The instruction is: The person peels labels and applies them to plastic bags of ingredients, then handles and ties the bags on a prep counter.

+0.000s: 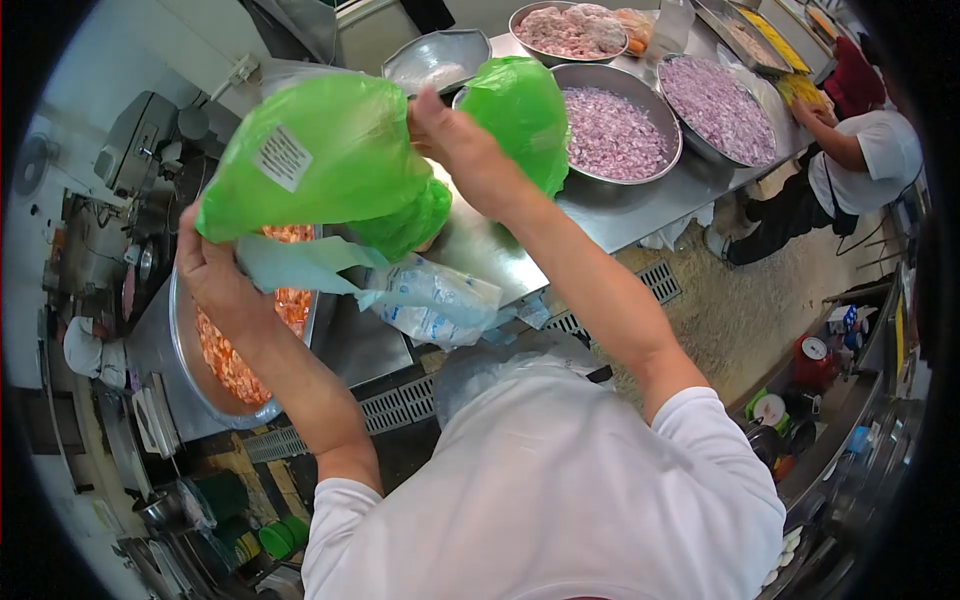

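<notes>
Because the green bag [310, 155] was thin and soft, it probably needed support at two sides to be so spread out in the air. The left hand [215, 280] held its lower corner in a narrow pinch, while the right hand [465, 145] touched its opposite edge; there some fingers were hidden, so I cannot tell how firmly they were closed. Between the two grips the bag bulged, and its white label [285, 157] faced upward. Just beyond the right hand was more green plastic [515, 120], but whether it belonged to the same bag was not clear. Beneath the hands hung a pale blue strip [300, 266], near a printed plastic wrapper [440, 300]. Under the left forearm was a basin [186, 345] of orange-red pieces [225, 355], perhaps set there to be within easy reach. Past the right hand, bowls of chopped purple pieces [615, 135] were placed side by side on the metal table [640, 205], which possibly left the nearer edge free for working
</notes>
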Action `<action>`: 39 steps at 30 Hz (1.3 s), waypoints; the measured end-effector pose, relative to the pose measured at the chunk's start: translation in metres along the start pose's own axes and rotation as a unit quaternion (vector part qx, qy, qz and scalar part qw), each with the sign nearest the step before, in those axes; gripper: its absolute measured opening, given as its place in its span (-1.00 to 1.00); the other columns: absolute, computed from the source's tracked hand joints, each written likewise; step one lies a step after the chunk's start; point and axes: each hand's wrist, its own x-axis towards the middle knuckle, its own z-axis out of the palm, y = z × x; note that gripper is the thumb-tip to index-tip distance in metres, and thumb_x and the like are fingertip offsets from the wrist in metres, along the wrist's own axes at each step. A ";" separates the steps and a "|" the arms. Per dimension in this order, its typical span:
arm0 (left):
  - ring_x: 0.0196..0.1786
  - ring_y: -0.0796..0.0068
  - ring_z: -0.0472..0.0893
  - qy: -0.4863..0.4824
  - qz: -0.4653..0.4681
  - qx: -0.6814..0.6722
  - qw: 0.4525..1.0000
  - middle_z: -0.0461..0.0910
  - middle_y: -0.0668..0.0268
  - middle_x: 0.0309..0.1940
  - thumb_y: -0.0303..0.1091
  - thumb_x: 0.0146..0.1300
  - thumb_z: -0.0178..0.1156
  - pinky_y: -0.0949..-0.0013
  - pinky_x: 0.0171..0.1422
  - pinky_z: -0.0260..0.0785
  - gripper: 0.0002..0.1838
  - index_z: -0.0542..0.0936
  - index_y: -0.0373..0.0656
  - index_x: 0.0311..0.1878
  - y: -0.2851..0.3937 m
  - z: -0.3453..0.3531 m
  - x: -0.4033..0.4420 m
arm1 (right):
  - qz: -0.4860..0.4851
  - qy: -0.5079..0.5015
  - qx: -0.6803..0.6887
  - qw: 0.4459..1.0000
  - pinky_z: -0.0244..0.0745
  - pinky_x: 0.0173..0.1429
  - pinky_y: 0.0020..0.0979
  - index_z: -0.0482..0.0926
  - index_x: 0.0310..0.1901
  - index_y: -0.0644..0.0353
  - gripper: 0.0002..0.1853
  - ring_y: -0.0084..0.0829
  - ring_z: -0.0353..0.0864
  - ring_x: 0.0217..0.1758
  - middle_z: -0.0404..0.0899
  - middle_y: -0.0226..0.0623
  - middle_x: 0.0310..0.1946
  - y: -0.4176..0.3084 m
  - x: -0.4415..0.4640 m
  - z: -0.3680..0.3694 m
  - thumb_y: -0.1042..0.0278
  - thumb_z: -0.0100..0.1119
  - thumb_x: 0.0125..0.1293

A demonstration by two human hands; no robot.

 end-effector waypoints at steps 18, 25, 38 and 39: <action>0.02 0.52 0.56 -0.458 -0.333 -0.233 0.791 0.63 0.21 0.08 0.19 0.51 -0.02 0.48 0.14 0.36 -0.35 0.58 -0.30 0.18 -0.116 0.121 -0.060 | 0.285 -0.171 -0.021 0.943 0.49 -0.21 -0.60 0.63 -0.09 0.27 -0.73 -0.71 0.58 -0.29 0.64 -0.48 -0.32 -0.099 -0.053 -0.112 0.20 0.25 0.42; 0.10 0.54 0.54 -0.280 -0.404 -0.222 0.842 0.60 0.25 0.09 0.19 0.48 0.06 0.42 0.25 0.36 -0.32 0.48 -0.26 0.32 -0.108 0.177 -0.060 | 0.282 -0.089 0.040 0.954 0.54 -0.21 -0.55 0.65 -0.20 0.24 -0.78 -0.68 0.62 -0.34 0.66 -0.42 -0.38 -0.082 -0.048 -0.123 0.23 0.30 0.37; -0.04 0.44 0.69 -0.203 -0.362 -0.404 0.815 0.67 0.25 -0.05 -0.32 0.38 0.21 0.36 0.09 0.58 -0.74 0.56 -0.21 0.06 -0.106 0.139 -0.017 | 0.175 -0.175 0.000 0.969 0.52 -0.15 -0.55 0.67 -0.15 0.26 -0.78 -0.62 0.63 -0.24 0.69 -0.44 -0.30 -0.040 -0.032 -0.208 0.25 0.28 0.38; -0.06 0.44 0.69 -0.194 -0.367 -0.399 0.818 0.68 0.24 -0.08 -0.33 0.40 0.19 0.35 0.06 0.59 -0.76 0.56 -0.24 0.04 -0.115 0.141 -0.009 | 0.139 -0.165 0.071 0.974 0.52 -0.16 -0.54 0.67 -0.13 0.28 -0.76 -0.61 0.63 -0.24 0.69 -0.42 -0.29 -0.034 -0.025 -0.215 0.25 0.28 0.39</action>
